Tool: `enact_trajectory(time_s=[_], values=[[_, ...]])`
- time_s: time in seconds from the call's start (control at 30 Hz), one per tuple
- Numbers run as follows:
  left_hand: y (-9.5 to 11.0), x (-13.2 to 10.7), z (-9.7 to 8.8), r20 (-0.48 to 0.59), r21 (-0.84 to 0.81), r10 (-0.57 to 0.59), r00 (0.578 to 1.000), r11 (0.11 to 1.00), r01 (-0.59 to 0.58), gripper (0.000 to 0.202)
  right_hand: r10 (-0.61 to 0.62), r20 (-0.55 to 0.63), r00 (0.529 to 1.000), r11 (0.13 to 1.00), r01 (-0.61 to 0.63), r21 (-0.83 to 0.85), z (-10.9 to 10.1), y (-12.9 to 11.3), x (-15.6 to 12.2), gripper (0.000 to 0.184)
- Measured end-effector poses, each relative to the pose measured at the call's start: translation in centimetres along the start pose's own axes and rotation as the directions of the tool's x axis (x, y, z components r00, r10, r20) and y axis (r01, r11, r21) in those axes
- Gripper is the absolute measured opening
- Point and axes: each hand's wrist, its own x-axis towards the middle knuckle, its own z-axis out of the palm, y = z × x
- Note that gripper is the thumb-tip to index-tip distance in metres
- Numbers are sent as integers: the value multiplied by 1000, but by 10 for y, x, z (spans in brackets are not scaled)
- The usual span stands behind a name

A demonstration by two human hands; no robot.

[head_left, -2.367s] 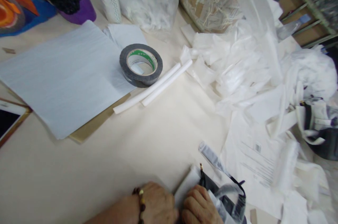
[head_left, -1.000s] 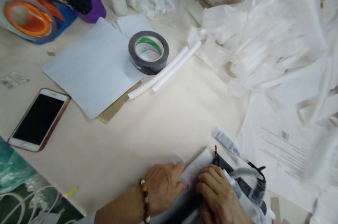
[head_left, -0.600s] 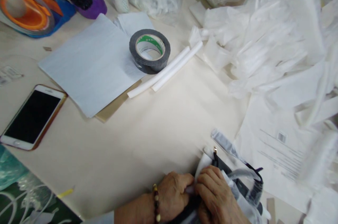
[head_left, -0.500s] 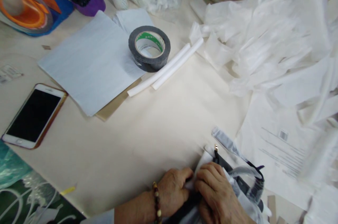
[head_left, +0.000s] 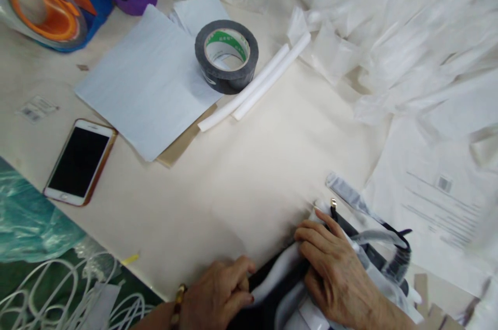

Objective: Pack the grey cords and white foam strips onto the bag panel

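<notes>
At the bottom of the view lies a black bag [head_left: 268, 312], with a soft white strip [head_left: 274, 275] running along its edge. My left hand [head_left: 218, 288] has thumb and forefinger closed at the near end of this strip. Farther along, my right hand [head_left: 336, 267] has its fingers curled over the bag's edge and the strip's far part; its thumb is partly hidden inside. To the right of it are a plastic-wrapped handle [head_left: 383, 239] and a wrapped strap [head_left: 346, 192]. A small gold-coloured metal piece [head_left: 333, 204] shows at the bag's far end.
A black tape roll [head_left: 200, 63] rests by light-blue sheets [head_left: 151, 91] and two white tubes [head_left: 272, 83]. Left of them lie a phone [head_left: 80, 164] and a tape dispenser [head_left: 42, 13]. Crumpled white wrapping [head_left: 412, 34] covers the right; white cords [head_left: 50, 288] hang below the table edge.
My left hand has moved left and down along the bag's edge, away from my right hand, and more of the white strip shows between them. The camera view has shifted slightly.
</notes>
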Motion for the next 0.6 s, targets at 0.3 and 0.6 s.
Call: enact_trajectory(time_s=[0.3,0.6], values=[[13,14,10,-110,14,4,994,1000,-2,16,0,-21,1000,997,-2,-72,6,2,-1,21],[27,34,8,-126,-45,-137,983,990,132,19,10,-38,999,993,-15,-113,12,3,3,20]])
